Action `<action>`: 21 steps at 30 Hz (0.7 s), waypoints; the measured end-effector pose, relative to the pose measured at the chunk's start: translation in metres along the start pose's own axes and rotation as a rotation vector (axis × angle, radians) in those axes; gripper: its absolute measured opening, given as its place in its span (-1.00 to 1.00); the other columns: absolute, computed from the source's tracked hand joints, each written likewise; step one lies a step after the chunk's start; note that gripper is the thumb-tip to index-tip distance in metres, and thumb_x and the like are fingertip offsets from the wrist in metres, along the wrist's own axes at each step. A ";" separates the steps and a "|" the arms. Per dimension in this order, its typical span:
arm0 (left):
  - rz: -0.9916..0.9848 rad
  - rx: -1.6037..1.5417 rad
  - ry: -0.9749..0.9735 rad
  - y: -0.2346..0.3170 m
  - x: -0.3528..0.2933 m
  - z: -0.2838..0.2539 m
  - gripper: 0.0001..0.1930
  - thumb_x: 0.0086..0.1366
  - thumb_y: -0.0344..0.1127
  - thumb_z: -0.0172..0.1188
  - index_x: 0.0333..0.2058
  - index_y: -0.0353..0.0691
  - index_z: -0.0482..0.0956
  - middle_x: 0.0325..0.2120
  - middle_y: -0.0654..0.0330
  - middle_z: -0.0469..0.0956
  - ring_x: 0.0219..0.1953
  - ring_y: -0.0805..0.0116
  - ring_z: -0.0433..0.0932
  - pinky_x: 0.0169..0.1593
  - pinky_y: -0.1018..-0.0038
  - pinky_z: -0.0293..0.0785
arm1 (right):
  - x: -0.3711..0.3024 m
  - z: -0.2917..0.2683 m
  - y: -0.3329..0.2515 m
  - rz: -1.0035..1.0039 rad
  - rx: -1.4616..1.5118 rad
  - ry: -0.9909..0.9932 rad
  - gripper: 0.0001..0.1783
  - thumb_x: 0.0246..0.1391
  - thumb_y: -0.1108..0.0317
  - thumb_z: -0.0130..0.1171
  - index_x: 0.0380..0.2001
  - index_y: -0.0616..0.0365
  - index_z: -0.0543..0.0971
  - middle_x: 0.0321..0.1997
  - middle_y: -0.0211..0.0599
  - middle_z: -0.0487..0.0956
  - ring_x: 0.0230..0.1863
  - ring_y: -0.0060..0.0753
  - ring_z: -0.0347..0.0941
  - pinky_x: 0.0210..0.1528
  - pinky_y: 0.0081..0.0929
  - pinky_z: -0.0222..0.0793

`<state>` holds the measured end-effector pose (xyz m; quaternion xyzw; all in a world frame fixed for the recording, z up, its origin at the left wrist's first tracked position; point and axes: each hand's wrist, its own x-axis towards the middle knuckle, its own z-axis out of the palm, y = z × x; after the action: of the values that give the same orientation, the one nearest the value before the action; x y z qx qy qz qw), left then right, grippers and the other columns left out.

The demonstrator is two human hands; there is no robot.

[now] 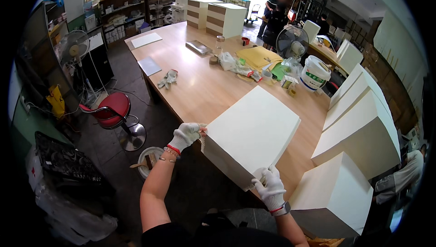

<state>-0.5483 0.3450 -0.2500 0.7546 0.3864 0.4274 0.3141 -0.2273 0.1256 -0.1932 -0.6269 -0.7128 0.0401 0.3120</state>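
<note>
A big white block-shaped stack (252,126) lies at the table's near edge. Ribbed, comb-like edges show at its left and near corners. My left hand (185,136), in a white glove with bare fingertips, has its fingers closed at the left corner. At the near corner my right hand (271,185), also gloved, grips the side with bent fingers; the undersides of those fingers are partly hidden. Right of it stand more white blocks, the nearest one (334,192) close to my right wrist.
The wooden table (181,83) bears loose gloves (168,79), a metal block (198,47), yellow sheets (256,57) and a white bucket (315,73). Striped stacks (225,20) stand at its far end. A red stool (111,110) and a bucket with a brush (150,160) are at left. People work beyond.
</note>
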 end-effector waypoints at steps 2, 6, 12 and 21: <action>0.010 0.068 -0.019 0.000 -0.001 0.002 -0.82 0.16 -0.58 0.30 -0.22 -0.39 0.68 -0.30 0.04 0.70 -0.34 0.34 0.70 -0.20 0.50 0.66 | -0.005 -0.003 -0.003 0.019 -0.026 -0.039 -0.50 -0.04 0.17 0.40 -0.07 0.17 0.50 0.08 0.17 0.41 -0.16 0.14 0.55 -0.22 -0.12 0.52; 0.002 -0.194 -0.025 -0.010 0.002 0.003 -0.79 0.14 -0.67 0.25 -0.21 -0.44 0.67 -0.32 0.04 0.69 -0.30 0.35 0.68 -0.19 0.47 0.66 | -0.006 -0.002 -0.001 0.077 -0.047 -0.089 -0.45 -0.01 0.12 0.38 -0.01 0.14 0.47 0.13 0.18 0.37 -0.23 0.17 0.56 -0.27 -0.10 0.53; -0.063 0.071 -0.060 0.018 0.003 0.002 -0.86 0.27 -0.57 0.22 -0.21 -0.44 0.65 -0.45 0.23 0.62 -0.38 0.53 0.56 -0.27 0.57 0.54 | -0.011 0.001 0.002 0.033 -0.075 -0.100 -0.38 0.02 0.04 0.35 0.06 0.09 0.41 0.22 0.36 0.30 -0.23 0.23 0.58 -0.25 -0.08 0.56; -0.126 0.227 0.033 -0.001 0.002 -0.013 -0.63 0.08 -0.42 0.42 -0.10 -0.28 0.62 0.02 -0.04 0.58 0.07 0.07 0.58 0.10 0.34 0.52 | -0.039 -0.004 0.010 -0.010 0.150 -0.039 -0.28 0.10 0.04 0.31 0.22 0.12 0.31 0.30 0.23 0.26 -0.08 0.13 0.56 -0.13 -0.17 0.54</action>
<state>-0.5592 0.3494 -0.2442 0.7524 0.4840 0.3729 0.2463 -0.2153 0.0905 -0.2098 -0.5971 -0.7169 0.1040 0.3446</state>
